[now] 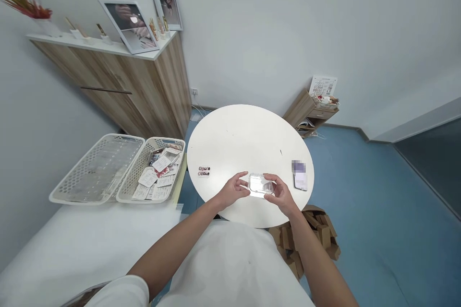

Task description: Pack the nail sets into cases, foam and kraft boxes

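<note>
1. Two hands are noted at a clear case point(260, 184), which is held just over the near part of a white round table point(248, 139); whether its underside touches the surface cannot be told.
2. By the right hand point(281, 194), the right end of the case is gripped, with the thumb on the near edge and the index finger along the far edge.
3. At the left end, the fingers of the left hand point(232, 191) are spread, with thumb and fingertips set apart; whether firm contact is made cannot be determined.
4. The case is judged to be thin plastic: light, fairly stiff, smooth enough to slip, and liable to crack or bow if squeezed across its broad face. Hold is best taken at the rim or corners, with light pressure.
5. On the table, a small sheet with two rows of dark oval pieces point(203, 171) is found to the left, and a phone point(300, 180) to the right.
6. Beyond the left edge, clear packaging is kept in one white basket point(79, 202) and printed cards in a second basket point(144, 201).
</note>
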{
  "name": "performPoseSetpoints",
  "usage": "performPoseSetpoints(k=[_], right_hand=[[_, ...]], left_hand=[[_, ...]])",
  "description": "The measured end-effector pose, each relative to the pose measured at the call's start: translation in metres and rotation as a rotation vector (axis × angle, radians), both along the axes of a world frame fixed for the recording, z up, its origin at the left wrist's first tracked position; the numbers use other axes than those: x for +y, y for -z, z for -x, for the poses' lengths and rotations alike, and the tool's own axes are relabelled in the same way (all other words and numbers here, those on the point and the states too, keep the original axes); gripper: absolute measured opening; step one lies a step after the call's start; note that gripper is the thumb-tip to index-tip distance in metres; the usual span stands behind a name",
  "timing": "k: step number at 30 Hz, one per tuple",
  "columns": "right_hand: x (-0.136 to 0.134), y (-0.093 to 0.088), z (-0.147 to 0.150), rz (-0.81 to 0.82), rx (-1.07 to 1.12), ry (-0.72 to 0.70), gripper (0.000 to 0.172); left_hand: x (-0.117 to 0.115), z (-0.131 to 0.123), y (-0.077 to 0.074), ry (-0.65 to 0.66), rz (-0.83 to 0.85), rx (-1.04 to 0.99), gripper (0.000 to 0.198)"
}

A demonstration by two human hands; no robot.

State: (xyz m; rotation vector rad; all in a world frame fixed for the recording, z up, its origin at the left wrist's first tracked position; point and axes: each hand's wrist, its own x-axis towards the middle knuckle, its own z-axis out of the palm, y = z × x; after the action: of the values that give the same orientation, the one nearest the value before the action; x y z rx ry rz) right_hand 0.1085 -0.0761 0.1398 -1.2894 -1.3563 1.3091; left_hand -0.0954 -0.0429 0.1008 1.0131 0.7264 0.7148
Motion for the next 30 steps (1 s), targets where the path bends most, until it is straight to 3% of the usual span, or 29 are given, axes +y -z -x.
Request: performPoseSetpoints(k=[4,8,14,21,25,30], right_hand=[[-0.001,0.005,-0.001,0.137,-0.017,-0.006,0.054],[0.000,0.011,0.001,0.254,-0.002,0.114,0.049],[-0.002,0.017,-0.001,0.405,0.019,0.277,0.046],[-0.007,0.033,-0.009,0.576,0.023,0.249,0.054],[-0.011,0.044,-0.008,0.590,0.111,0.288,0.054],[-0.021,0.050,-0.003,0.511,0.063,0.345,0.052]], left_hand=[[-0.005,-0.001,0.011,-0.005,0.049,0.050,0.054],[-0.011,-0.003,0.018,-0.031,0.035,0.081,0.054],[-0.017,-0.005,0.021,0.055,-0.047,0.132,0.049],[-0.026,-0.009,0.029,0.101,-0.023,0.080,0.047],[-0.026,-0.009,0.034,0.036,0.019,0.104,0.046],[-0.023,-0.010,0.042,-0.075,0.094,0.153,0.049]])
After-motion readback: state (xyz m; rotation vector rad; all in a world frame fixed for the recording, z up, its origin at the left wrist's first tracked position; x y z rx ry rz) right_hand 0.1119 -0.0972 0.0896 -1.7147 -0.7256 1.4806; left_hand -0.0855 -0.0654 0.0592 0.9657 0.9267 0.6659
